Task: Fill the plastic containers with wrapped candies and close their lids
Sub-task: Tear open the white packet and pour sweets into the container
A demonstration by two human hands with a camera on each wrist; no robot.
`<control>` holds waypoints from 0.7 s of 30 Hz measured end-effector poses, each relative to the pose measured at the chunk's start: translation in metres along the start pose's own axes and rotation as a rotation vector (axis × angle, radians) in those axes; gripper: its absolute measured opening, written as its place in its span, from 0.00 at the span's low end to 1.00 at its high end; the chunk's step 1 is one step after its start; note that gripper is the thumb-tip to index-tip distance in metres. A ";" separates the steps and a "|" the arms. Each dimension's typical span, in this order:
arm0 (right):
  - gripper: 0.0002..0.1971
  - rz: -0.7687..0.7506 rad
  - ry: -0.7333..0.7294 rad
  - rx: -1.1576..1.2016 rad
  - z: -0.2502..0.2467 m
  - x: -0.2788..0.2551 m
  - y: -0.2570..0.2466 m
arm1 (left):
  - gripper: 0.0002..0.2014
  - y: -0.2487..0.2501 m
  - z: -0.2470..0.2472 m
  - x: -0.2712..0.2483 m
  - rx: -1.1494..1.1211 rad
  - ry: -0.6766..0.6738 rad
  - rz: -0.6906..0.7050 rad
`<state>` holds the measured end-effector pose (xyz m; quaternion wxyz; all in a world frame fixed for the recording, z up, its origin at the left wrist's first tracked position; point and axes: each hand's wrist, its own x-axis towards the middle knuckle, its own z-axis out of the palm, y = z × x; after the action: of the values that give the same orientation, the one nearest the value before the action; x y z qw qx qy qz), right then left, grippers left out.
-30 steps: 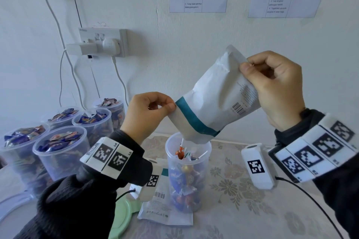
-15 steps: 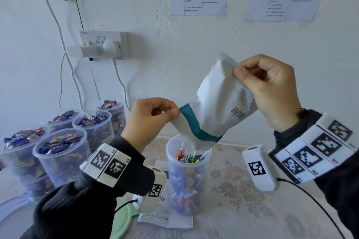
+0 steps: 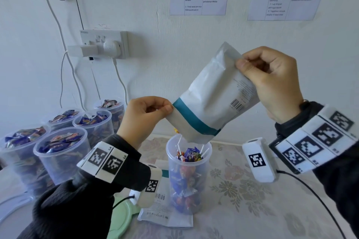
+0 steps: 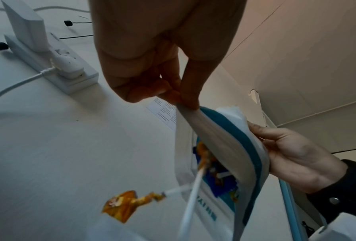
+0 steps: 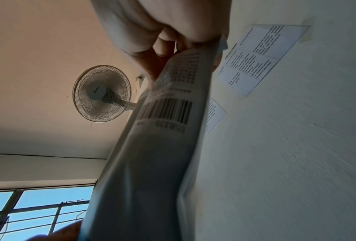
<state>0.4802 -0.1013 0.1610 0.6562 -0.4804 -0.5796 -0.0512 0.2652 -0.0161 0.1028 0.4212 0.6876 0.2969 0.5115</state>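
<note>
A white candy bag (image 3: 211, 101) with a teal band hangs mouth-down over a clear plastic container (image 3: 187, 178) nearly full of wrapped candies and lollipops. My left hand (image 3: 149, 116) pinches the bag's open lower corner. My right hand (image 3: 272, 81) pinches its upper sealed end. In the left wrist view an orange wrapped lollipop (image 4: 127, 203) falls out of the bag (image 4: 224, 156), with more candies at the mouth. The right wrist view shows the bag's barcode side (image 5: 162, 124) under my curled fingers.
Several filled lidless containers (image 3: 62, 153) stand at the left by the wall. An empty bag (image 3: 165, 213) and a pale green lid (image 3: 120, 219) lie in front of the container on the flowered cloth. A wall socket with cables (image 3: 103, 44) hangs above.
The bag has been tipped steeper and lifted a little. More candies have dropped in, and the pile in the container stands higher.
</note>
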 end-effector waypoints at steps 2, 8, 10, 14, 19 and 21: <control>0.05 -0.009 -0.003 0.003 0.001 0.001 0.000 | 0.12 0.002 0.001 0.000 -0.009 -0.002 0.003; 0.04 -0.006 -0.061 -0.016 0.005 0.001 0.000 | 0.12 0.002 0.002 -0.003 -0.010 -0.018 0.012; 0.07 -0.010 -0.028 -0.001 0.002 0.006 -0.001 | 0.12 0.000 0.000 -0.001 -0.037 0.007 -0.003; 0.05 -0.013 -0.062 -0.006 0.006 0.006 -0.003 | 0.12 0.001 0.002 -0.004 -0.053 -0.010 0.005; 0.06 0.000 -0.082 -0.018 0.005 0.008 -0.005 | 0.14 -0.001 0.000 -0.004 -0.044 -0.012 0.020; 0.07 0.000 -0.067 -0.003 0.003 0.011 -0.007 | 0.11 -0.002 -0.002 -0.003 -0.052 0.013 0.012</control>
<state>0.4776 -0.0977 0.1732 0.6356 -0.4829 -0.6012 -0.0362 0.2624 -0.0172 0.1002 0.4341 0.6747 0.2821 0.5261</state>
